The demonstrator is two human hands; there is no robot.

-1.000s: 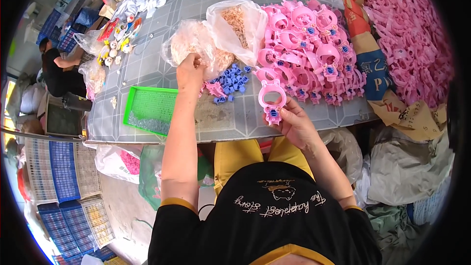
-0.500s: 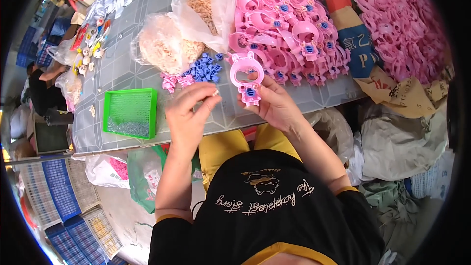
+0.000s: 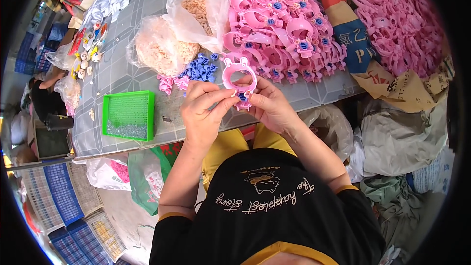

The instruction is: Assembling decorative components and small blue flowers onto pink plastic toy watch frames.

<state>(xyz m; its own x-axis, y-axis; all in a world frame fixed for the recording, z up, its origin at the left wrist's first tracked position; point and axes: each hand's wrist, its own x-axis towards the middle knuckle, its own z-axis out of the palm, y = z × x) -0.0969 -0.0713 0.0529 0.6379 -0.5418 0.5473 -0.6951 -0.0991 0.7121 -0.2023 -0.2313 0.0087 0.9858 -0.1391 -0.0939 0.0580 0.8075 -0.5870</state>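
In my right hand [image 3: 272, 105] is a pink plastic frame [image 3: 227, 77] with a big round opening, two small ears on top and a blue insert [image 3: 242, 96] in its lower part. The fingers and thumb close around its right side. My left hand [image 3: 202, 113] pinches a small pale piece [image 3: 234, 92] between thumb and fingertips, against the frame beside the insert. Its exact shape is mostly hidden by the fingers. Just beyond the left hand lie a small heap of blue pieces [image 3: 200, 70] and some little pink pieces [image 3: 166, 84].
A green tray [image 3: 151, 116] holding many tiny shiny parts stands on the grey table at left. Plastic bags [image 3: 159, 51] of pale pieces lie behind. Pink frames [image 3: 289, 34] are piled at back right, beside a paper sack [image 3: 351, 34]. Another person [image 3: 46, 100] sits far left.
My left hand has moved right and brought the pale piece to the pink frame. The right hand has shifted slightly left and down, still holding the frame.
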